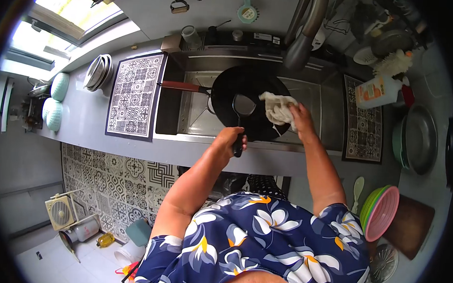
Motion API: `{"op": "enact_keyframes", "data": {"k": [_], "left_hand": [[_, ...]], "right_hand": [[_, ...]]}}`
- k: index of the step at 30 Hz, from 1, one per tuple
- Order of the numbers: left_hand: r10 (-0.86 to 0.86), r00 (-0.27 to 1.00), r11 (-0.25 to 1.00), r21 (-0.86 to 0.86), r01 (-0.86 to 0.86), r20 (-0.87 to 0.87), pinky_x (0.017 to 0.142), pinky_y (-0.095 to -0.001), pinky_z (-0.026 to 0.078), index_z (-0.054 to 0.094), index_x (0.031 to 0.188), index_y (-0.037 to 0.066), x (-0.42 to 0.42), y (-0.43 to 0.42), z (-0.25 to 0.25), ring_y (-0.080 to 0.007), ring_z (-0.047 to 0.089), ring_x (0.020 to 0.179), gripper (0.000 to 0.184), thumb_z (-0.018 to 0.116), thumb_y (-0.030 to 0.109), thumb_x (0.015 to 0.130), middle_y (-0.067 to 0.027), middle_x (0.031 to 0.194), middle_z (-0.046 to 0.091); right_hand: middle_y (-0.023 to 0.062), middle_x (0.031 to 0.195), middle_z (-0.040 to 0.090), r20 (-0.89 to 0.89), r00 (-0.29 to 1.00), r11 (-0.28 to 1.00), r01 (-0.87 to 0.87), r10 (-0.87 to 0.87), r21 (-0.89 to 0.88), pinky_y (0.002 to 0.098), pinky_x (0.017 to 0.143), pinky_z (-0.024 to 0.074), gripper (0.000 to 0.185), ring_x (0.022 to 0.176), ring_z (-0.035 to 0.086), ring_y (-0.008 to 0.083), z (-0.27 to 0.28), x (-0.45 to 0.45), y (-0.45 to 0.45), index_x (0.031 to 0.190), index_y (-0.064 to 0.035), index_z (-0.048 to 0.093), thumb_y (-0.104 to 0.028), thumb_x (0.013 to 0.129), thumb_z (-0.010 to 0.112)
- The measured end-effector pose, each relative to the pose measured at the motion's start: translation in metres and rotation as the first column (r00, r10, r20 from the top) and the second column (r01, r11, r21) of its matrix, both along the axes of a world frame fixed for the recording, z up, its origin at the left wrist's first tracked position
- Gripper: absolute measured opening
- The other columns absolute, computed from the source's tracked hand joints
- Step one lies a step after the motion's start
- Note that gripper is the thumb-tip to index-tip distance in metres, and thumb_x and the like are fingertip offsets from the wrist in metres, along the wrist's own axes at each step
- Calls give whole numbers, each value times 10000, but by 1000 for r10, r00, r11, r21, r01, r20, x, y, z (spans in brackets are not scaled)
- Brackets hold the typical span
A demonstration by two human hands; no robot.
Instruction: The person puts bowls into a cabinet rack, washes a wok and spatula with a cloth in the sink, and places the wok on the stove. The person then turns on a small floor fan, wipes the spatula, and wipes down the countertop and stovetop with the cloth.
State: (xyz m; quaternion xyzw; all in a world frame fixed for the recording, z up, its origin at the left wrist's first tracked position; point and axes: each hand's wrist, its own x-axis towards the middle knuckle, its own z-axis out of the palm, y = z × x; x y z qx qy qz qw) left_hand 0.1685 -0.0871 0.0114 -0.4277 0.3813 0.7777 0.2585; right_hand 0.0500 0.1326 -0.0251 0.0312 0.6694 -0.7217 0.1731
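"What does the head-worn view show?"

"A person in a navy floral top (278,233) at a kitchen sink (196,139), with a large black wok (223,99) across the middle of the basin, its reddish-brown handle (183,86) pointing left."

"And the left hand (230,140)?"

"Fingers curled all the way around the black grip of a metal utensil (245,105), above the sink's near edge. The rounded head of the utensil lies over the middle of the wok."

"The right hand (302,119)?"

"Fingers bent around a crumpled, off-white cloth (279,109), gripping its right side over the right part of the wok. From this angle, whether the cloth touches the wok is hard to tell."

"What surrounds them?"

"A faucet (298,56) hangs at the far side, right of the wok. A patterned mat (133,96) lies on the counter left of the sink, with stacked dishes (96,73) at its far left. On the right, a white bottle (372,94) shows at a second mat (362,141); farther right is a wide grey pan (422,141), and nested basins (382,217), pink innermost, stand nearer the person."
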Motion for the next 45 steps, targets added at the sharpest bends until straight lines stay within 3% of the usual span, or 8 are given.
{"op": "enact_keyframes", "data": {"k": [8, 18, 20, 26, 32, 36, 42, 45], "left_hand": [[70, 985, 997, -31, -66, 160, 393, -235, 425, 466, 834, 60, -54, 20, -42, -115, 465, 472, 106, 480, 161, 863, -51, 617, 501], [9, 998, 1000, -31, -6, 68, 385, -306, 413, 495, 905, 85, -70, 24, -82, -154, 441, 476, 144, 449, 219, 883, -55, 691, 486], [10, 995, 996, -84, -1, 102, 383, -288, 409, 512, 968, 88, -70, 25, -72, -142, 456, 499, 171, 467, 226, 877, -54, 708, 501], [155, 984, 979, -148, -141, 86, 372, -358, 444, 485, 916, 45, -76, 42, -60, -186, 479, 471, 152, 466, 180, 849, -75, 633, 474], [-15, 994, 900, -431, 60, 108, 388, -384, 467, 485, 942, 3, -51, 34, -35, -209, 524, 451, 188, 434, 153, 841, -97, 597, 500], [-80, 991, 802, -583, 128, 107, 418, -370, 471, 488, 980, -20, -41, 37, -32, -231, 555, 471, 230, 445, 160, 843, -121, 623, 538], [44, 994, 903, -430, 3, 100, 385, -373, 446, 512, 982, 11, -37, 37, -41, -211, 515, 453, 213, 481, 175, 851, -96, 608, 506], [166, 974, 947, -301, -113, 157, 364, -351, 437, 486, 995, 31, -41, 44, -32, -188, 499, 467, 211, 485, 191, 858, -69, 627, 476]], "right_hand": [[201, 1171, 494, -61, 883, 613, -271, 465, 742, 418, 910, 378, 498, 1086, 464, 373, -126, -50, -21, 1205, -39, 471, -305, 795, 565], [248, 1365, 215, 21, 602, 347, -488, 798, 801, 440, 982, 322, 779, 1182, 342, 428, -137, -55, -53, 1315, -92, 310, -272, 660, 692], [217, 1360, 259, -393, 361, 528, -466, 846, 710, 435, 945, 358, 761, 1129, 413, 395, -162, -94, -35, 1325, -97, 302, -186, 668, 675], [124, 1391, 258, -184, 708, 323, -66, 682, 944, 480, 954, 329, 693, 1215, 338, 319, -156, -47, -86, 1314, -97, 334, -276, 714, 631], [92, 1413, 213, 63, 156, -38, -160, 986, 986, 519, 982, 278, 730, 1248, 288, 333, -151, -85, -69, 1311, -142, 338, -364, 692, 654], [72, 1413, 223, -72, 554, 162, -116, 829, 980, 524, 981, 274, 673, 1255, 276, 337, -129, -54, -93, 1302, -180, 361, -317, 710, 649], [156, 1328, 347, 93, 261, -20, -269, 961, 963, 455, 881, 396, 676, 1150, 403, 359, -144, -102, -63, 1309, -194, 362, -270, 709, 663], [183, 1218, 444, -97, 615, 391, -366, 783, 844, 440, 846, 415, 523, 1044, 475, 382, -186, -116, -56, 1192, -112, 482, -211, 712, 662]]}}
